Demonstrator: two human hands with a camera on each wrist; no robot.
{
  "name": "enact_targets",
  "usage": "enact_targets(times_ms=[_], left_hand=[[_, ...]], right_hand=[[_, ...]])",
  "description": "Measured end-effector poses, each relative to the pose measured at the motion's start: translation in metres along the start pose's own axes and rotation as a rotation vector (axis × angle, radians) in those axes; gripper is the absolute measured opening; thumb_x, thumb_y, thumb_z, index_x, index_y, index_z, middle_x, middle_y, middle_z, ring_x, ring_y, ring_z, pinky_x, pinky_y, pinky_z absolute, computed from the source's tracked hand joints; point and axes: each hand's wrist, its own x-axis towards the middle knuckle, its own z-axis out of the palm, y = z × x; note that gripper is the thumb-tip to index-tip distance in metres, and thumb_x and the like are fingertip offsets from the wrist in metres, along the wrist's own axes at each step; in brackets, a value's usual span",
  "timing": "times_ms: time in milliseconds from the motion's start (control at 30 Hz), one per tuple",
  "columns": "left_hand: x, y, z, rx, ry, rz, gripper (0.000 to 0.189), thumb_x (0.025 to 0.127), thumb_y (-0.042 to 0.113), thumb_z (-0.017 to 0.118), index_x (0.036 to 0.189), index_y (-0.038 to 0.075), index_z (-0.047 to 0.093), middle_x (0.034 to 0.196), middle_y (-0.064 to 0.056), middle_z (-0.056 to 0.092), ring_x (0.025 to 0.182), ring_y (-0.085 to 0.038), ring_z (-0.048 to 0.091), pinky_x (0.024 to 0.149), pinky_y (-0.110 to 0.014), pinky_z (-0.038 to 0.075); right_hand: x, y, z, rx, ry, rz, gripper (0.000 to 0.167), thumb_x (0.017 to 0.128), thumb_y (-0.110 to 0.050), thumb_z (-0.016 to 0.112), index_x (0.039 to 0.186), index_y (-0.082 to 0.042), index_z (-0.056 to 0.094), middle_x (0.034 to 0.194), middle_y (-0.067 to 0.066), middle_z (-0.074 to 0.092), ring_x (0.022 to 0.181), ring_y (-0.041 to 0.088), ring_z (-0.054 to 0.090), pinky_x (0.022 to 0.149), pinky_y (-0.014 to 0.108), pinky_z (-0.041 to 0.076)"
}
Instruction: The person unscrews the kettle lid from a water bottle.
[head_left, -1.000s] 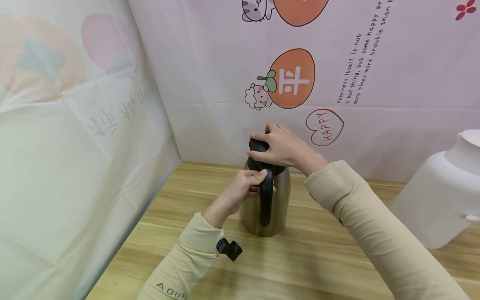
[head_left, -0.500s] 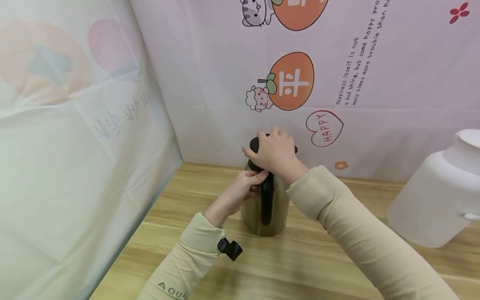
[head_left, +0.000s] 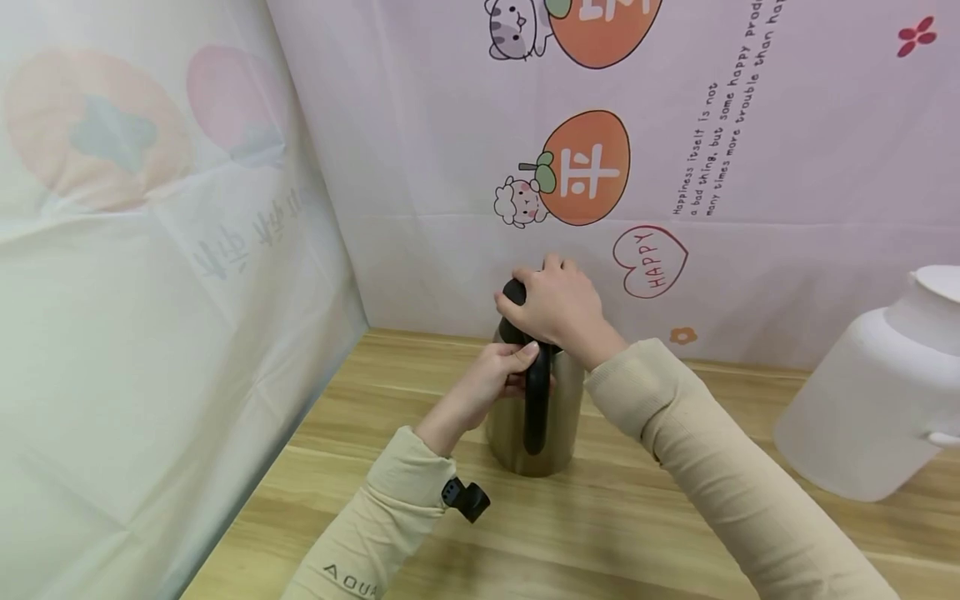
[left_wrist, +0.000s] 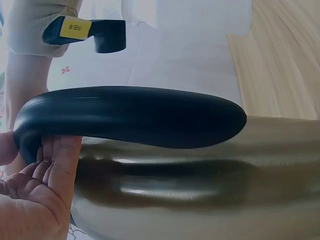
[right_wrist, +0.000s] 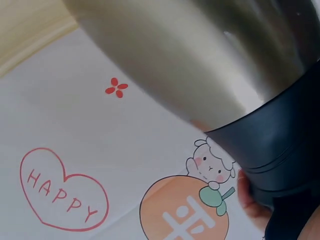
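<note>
Standing upright on the wood-grain bench [head_left: 615,525], about mid-scene and toward the far edge: a metal jug [head_left: 506,437], with black handle [head_left: 536,408] facing the near side. Seated on top of the jug: a black lid [head_left: 513,292], largely covered by the right hand [head_left: 561,304]. Right fingers bent over the lid and grasping it, with the thumb at the near left.

At the upper bend of the handle: the left hand [head_left: 480,379]. Left fingers passed through the gap between handle and jug body, with the thumb against the outside; grasping the handle at this point only, leaving its lower length bare.

On both arms: beige sleeves [head_left: 690,425] with thick cuffs. At the left cuff: a black wrist device [head_left: 467,498].

To the right of the jug, well apart: a white canister [head_left: 873,408] with a narrowed neck. Behind the bench: a printed sheet [head_left: 420,150], showing orange fruits, cartoon animals and a red heart lettered "HAPPY". Along the left side: a pale, creased sheet [head_left: 150,375] with faint prints.
</note>
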Motion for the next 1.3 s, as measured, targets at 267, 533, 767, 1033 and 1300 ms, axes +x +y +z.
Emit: enact_targets(times_ms=[267, 533, 767, 1033, 1300], left_hand=[[0.003, -0.002, -0.001, 0.016, 0.011, 0.006, 0.048, 0.101, 0.028, 0.039, 0.105, -0.015, 0.060, 0.075, 0.008, 0.067, 0.067, -0.005, 0.063, 0.075, -0.026, 0.054], [0.004, -0.003, -0.003, -0.007, 0.004, 0.004, 0.046, 0.101, 0.027, 0.040, 0.110, -0.014, 0.059, 0.083, -0.001, 0.071, 0.070, -0.005, 0.065, 0.081, -0.031, 0.056], [0.004, -0.005, -0.006, -0.010, -0.002, -0.009, 0.046, 0.101, 0.028, 0.040, 0.110, -0.014, 0.059, 0.081, 0.003, 0.070, 0.071, -0.005, 0.065, 0.084, -0.031, 0.055], [0.003, -0.003, -0.008, -0.018, 0.014, -0.006, 0.047, 0.101, 0.028, 0.041, 0.110, -0.014, 0.059, 0.076, 0.008, 0.066, 0.071, -0.005, 0.064, 0.084, -0.030, 0.054], [0.001, -0.002, -0.009, -0.035, 0.010, -0.020, 0.046, 0.102, 0.027, 0.041, 0.110, -0.015, 0.058, 0.076, 0.008, 0.065, 0.073, -0.005, 0.064, 0.085, -0.030, 0.054]], right_hand=[[0.003, 0.008, 0.000, 0.018, 0.011, -0.090, 0.053, 0.090, -0.055, 0.047, 0.131, -0.023, 0.059, 0.118, 0.018, 0.053, 0.102, 0.034, 0.051, 0.085, 0.047, 0.047], [0.005, 0.014, 0.000, 0.002, 0.012, -0.184, 0.053, 0.090, -0.055, 0.048, 0.129, -0.023, 0.061, 0.111, 0.015, 0.055, 0.102, 0.031, 0.048, 0.083, 0.042, 0.046], [0.007, 0.016, 0.002, 0.022, 0.020, -0.198, 0.051, 0.090, -0.055, 0.049, 0.128, -0.023, 0.061, 0.112, 0.015, 0.056, 0.103, 0.031, 0.045, 0.081, 0.041, 0.045], [0.008, 0.016, 0.000, 0.029, 0.013, -0.178, 0.052, 0.089, -0.053, 0.049, 0.131, -0.023, 0.059, 0.113, 0.014, 0.055, 0.095, 0.029, 0.054, 0.077, 0.041, 0.048], [0.010, 0.021, 0.004, 0.063, 0.048, -0.266, 0.045, 0.089, -0.050, 0.051, 0.123, -0.024, 0.064, 0.117, 0.014, 0.058, 0.104, 0.029, 0.056, 0.083, 0.043, 0.050]])
